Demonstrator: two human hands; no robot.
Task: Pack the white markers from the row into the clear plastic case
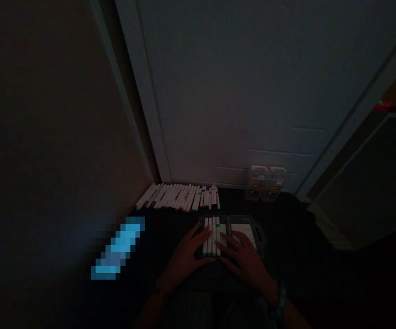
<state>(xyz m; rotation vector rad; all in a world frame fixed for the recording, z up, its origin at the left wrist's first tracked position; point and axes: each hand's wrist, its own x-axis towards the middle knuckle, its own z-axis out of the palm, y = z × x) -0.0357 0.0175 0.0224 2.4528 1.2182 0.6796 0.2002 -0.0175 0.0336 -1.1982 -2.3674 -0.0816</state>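
An open clear plastic case (261,235) lies in front of me, its handle on the right side. Several white markers (213,246) rest side by side in the case's left half, one with a green band. A white sheet or card (242,229) shows in the right half. My left hand (191,246) reaches over the left half, its spread fingers touching the markers. From the other side my right hand (244,256), wearing a ring, rests its fingertips on the rightmost marker and lies partly over the right half. Neither hand is closed around anything.
A long row of white markers (177,197) lies along the back of the dark table (297,233). Two upright clear cases (265,185) with labels stand against the white panel (198,91) behind. At left is a pixelated bright blue rectangle (122,244). The scene is dim.
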